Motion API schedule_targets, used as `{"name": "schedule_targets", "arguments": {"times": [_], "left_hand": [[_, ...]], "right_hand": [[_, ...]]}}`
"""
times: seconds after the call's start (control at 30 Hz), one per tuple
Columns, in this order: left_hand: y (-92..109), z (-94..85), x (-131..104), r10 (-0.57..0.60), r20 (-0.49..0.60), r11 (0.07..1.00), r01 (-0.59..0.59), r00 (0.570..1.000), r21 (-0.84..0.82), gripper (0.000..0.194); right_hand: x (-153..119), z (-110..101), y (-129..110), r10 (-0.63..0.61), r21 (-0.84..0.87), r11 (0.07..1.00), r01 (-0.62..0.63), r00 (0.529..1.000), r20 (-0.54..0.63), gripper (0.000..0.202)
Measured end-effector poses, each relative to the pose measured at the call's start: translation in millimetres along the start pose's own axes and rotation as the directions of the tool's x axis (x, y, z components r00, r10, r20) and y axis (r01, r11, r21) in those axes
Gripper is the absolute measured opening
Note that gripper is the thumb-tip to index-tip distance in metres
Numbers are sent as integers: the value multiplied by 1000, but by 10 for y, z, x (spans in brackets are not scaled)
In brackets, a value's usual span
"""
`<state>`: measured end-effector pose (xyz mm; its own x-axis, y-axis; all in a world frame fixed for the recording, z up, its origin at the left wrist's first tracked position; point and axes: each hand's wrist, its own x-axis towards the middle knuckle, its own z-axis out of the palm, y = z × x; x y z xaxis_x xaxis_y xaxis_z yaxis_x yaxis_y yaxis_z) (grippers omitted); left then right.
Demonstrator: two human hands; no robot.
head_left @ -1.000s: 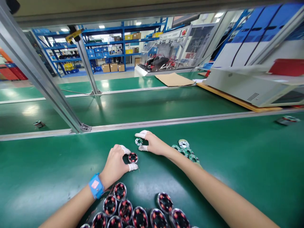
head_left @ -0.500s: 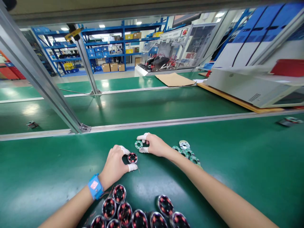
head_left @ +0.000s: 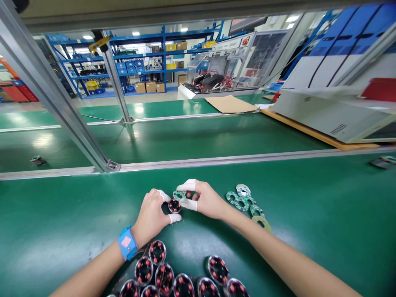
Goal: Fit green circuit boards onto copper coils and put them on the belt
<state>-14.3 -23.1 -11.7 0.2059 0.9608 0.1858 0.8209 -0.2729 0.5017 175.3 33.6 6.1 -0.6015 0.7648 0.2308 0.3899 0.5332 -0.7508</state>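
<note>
My left hand, in white finger cots and with a blue wrist strap, grips a round motor stator with copper-red windings between thumb and forefinger. Thin wire ends poke out by the thumb. My right hand, also in finger cots, pinches a green ring-shaped circuit board at the stator's upper edge. Whether the two parts touch I cannot tell. Several more ring boards lie right of my right hand. Nearer to me, several stators stand grouped on the green bench.
A metal rail runs across behind my hands, with an upright aluminium post at the left. Single small parts lie far left and far right. A grey metal cabinet and brown cardboard are beyond.
My right hand has brought the ring board down and closer, from above the stator to its upper edge. My left hand stays almost in place with the stator.
</note>
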Motion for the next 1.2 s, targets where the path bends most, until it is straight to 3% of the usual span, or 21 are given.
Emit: {"name": "schedule_targets", "arguments": {"times": [0.27,0.57,0.9,1.2], "left_hand": [[7,19,6,25,-24,999,-25,999,29,28],[19,23,-6,22,-23,999,-21,999,35,27],[-9,52,-12,35,-42,998,-33,999,52,28],[-15,58,-36,36,-31,999,-35,999,39,32]], "right_hand": [[-84,149,-54,-59,3,998,59,997,52,28],[-134,137,-65,-91,-109,989,98,994,67,24],[-125,116,-120,-98,-388,908,156,981,165,27],[-125,77,-168,-72,-437,887,151,979,192,24]]}}
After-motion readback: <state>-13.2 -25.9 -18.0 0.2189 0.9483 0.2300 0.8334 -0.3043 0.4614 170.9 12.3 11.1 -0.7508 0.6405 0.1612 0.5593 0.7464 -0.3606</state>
